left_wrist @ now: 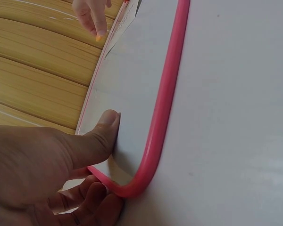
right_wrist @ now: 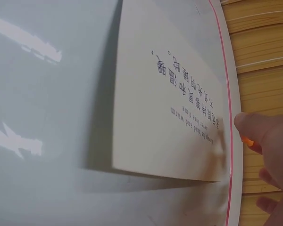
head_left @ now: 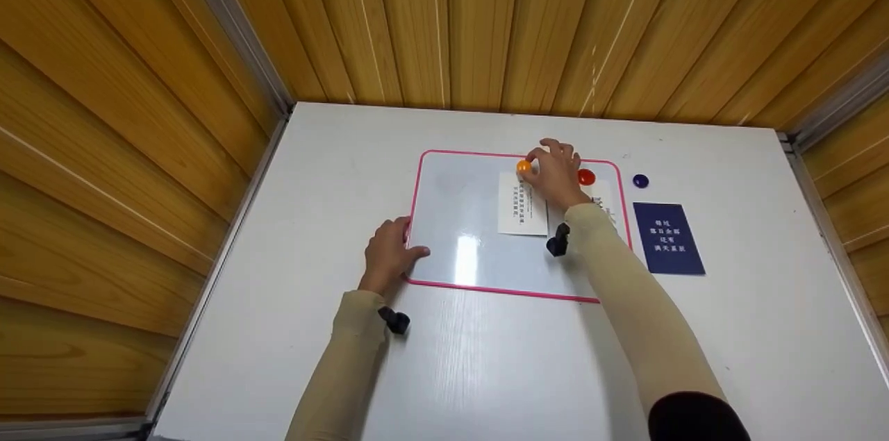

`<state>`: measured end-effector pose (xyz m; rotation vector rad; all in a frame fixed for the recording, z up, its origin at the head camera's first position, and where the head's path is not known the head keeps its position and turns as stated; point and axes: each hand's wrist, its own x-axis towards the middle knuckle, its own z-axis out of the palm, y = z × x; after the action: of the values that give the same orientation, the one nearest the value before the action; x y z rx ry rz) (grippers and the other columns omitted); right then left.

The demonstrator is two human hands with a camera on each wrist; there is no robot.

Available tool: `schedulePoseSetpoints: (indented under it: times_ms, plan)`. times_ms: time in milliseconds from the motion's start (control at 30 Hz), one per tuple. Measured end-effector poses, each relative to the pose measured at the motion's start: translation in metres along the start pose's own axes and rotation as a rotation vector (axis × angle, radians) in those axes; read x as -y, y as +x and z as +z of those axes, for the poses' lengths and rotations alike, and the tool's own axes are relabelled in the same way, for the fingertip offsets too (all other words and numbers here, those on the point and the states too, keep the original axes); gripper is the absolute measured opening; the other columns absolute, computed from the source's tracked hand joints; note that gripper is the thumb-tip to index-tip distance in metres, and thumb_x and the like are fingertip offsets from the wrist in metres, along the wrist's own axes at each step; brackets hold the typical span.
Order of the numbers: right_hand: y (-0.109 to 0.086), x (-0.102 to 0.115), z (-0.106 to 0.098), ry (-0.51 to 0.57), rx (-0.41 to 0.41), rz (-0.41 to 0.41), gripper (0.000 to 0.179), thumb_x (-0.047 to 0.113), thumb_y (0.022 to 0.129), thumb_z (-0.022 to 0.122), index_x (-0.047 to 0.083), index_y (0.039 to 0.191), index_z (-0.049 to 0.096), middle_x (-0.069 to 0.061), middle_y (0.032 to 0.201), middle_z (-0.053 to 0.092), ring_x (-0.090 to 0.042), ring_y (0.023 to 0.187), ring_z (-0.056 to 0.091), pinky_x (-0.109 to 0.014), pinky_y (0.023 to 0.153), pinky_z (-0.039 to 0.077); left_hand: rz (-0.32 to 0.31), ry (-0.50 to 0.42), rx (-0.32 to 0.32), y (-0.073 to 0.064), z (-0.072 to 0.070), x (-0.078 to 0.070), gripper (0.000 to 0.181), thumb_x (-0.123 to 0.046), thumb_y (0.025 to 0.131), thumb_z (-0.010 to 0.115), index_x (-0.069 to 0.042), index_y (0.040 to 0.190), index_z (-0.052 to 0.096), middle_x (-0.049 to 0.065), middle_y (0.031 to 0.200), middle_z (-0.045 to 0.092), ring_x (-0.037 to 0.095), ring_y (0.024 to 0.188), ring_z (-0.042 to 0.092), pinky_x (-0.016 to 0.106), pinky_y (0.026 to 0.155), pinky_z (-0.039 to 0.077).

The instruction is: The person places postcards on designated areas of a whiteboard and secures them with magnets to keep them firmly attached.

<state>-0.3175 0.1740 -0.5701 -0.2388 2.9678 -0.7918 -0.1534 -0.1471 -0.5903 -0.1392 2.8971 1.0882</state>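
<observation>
A whiteboard (head_left: 444,205) with a pink rim lies on the white table. My left hand (head_left: 389,257) grips its left edge near the front corner; in the left wrist view the thumb (left_wrist: 104,136) lies over the surface and the fingers curl at the rim. Between thumb and index finger, my right hand (head_left: 555,177) pinches a round orange magnet (head_left: 524,167) at the top of a white card (head_left: 522,212) with printed writing. That card's lower end stands off the board in the right wrist view. Beside the right hand, a red magnet (head_left: 587,177) sits atop another white card (head_left: 605,202), partly hidden by the forearm.
Right of the whiteboard, a dark blue magnet (head_left: 640,180) lies on the table (head_left: 333,170). Nearer to me is a navy card (head_left: 668,239) with white writing. Wood-patterned panels (head_left: 472,24) rise behind the table and at both sides.
</observation>
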Motion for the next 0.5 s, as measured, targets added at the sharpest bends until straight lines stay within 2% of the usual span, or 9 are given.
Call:
schedulePoseSetpoints:
  times_ms: [500]
  plan:
    - [-0.0011, 0.0015, 0.0072, -0.009, 0.000, 0.020, 0.033, 0.028, 0.094, 0.076, 0.007, 0.120, 0.071, -0.018, 0.159, 0.034, -0.045, 0.145, 0.022, -0.068, 0.118, 0.005, -0.011, 0.000, -0.005, -0.0013, 0.0016, 0.0009, 0.071, -0.025, 0.079, 0.090, -0.005, 0.140, 0.060, 0.010, 0.105, 0.064, 0.026, 0.093, 0.061, 0.047, 0.085, 0.051]
